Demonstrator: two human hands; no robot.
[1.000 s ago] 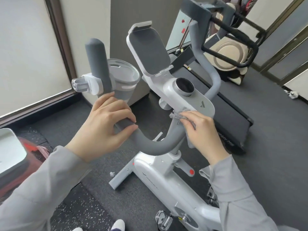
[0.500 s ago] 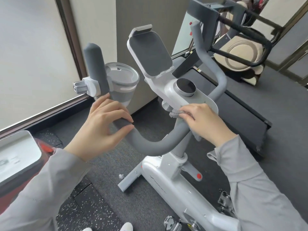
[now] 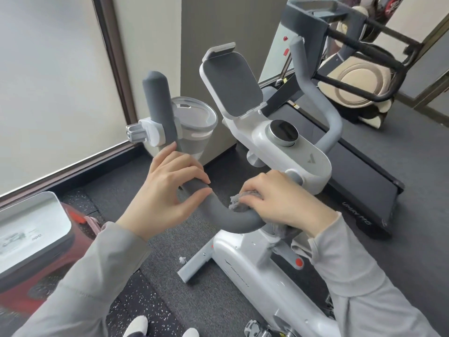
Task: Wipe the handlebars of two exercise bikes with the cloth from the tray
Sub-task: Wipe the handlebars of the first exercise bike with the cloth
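Observation:
A white exercise bike [image 3: 245,271] with grey foam handlebars [image 3: 221,216] fills the middle of the view. My left hand [image 3: 167,188] wraps the left curve of the handlebar, below the upright grip [image 3: 158,105]. My right hand [image 3: 281,200] presses a grey cloth [image 3: 239,201] around the bar's lower bend near the stem; part of the cloth hangs below my wrist. The right handlebar arm [image 3: 313,91] rises behind the console [image 3: 284,135]. A second machine with black bars [image 3: 364,49] stands at the back right.
A white tray [image 3: 31,227] rests on a red object at the lower left. A cup holder [image 3: 194,125] is clamped to the left grip. A treadmill [image 3: 359,181] lies behind the bike. A window and wall close off the left side.
My right hand has slid the cloth down and left along the bar, from under the console to the lower bend. My left hand keeps its hold. The camera has moved closer.

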